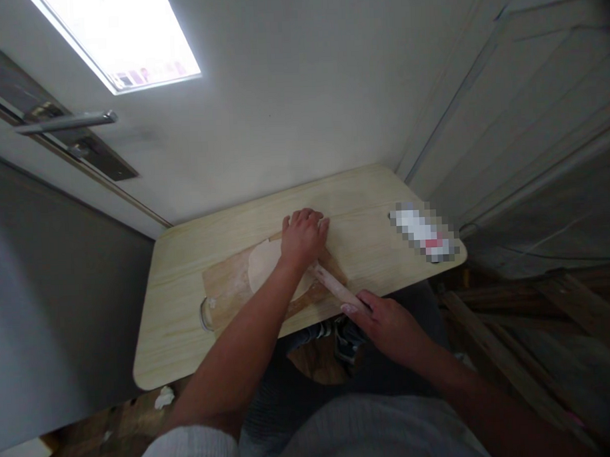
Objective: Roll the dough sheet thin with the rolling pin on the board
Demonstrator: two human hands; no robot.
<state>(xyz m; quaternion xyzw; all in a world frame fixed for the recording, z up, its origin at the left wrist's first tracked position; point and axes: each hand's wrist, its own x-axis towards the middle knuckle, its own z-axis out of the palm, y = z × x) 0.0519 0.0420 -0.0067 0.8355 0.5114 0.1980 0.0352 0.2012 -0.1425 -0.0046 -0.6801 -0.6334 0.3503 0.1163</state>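
A flat pale sheet of dough lies on a wooden cutting board with a metal ring handle at its left end. A wooden rolling pin slants across the board's right part. My right hand is closed around its near end, beyond the table's front edge. My left hand is over the pin's far part, fingers bent down around it. That hand and its forearm hide the far end of the pin and part of the dough.
The board rests on a light wood-patterned table against a white door with a lever handle. A blurred-out object lies at the table's right end. Wooden beams stand at right. A crumpled white scrap lies on the floor.
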